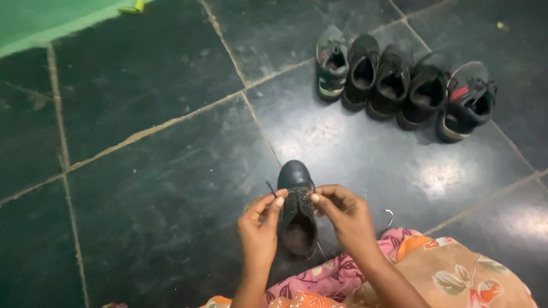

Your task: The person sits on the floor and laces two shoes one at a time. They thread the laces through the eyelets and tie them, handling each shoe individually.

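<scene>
While you look down at the floor, this is what shows in the frame.

Shoe: a black lace-up shoe (296,208) stands on the floor just below the middle of the frame, its round toe pointing to the top.

Left hand: your left hand (260,228) is at the left side of the shoe. Its thumb and first finger are pressed together on a thin black lace end (270,189) that sticks up and to the left.

Right hand: your right hand (347,217) is at the right side of the shoe. Its fingertips are pinched together at the laces on top of the shoe, but the bit of lace it holds is too small to see well.

Row of shoes: five dark shoes (399,85) stand side by side in the upper right of the frame, well apart from the one at your hands. The two at the ends have some red and grey on them.

Floor: the floor (142,188) is made of big dark shiny tiles with pale lines between them.

Clothes: flowery pink and orange cloth (445,274) fills the lower right of the frame, just beside your right arm.

Green patch: a green surface (45,20) sits in the upper left corner of the frame.
</scene>
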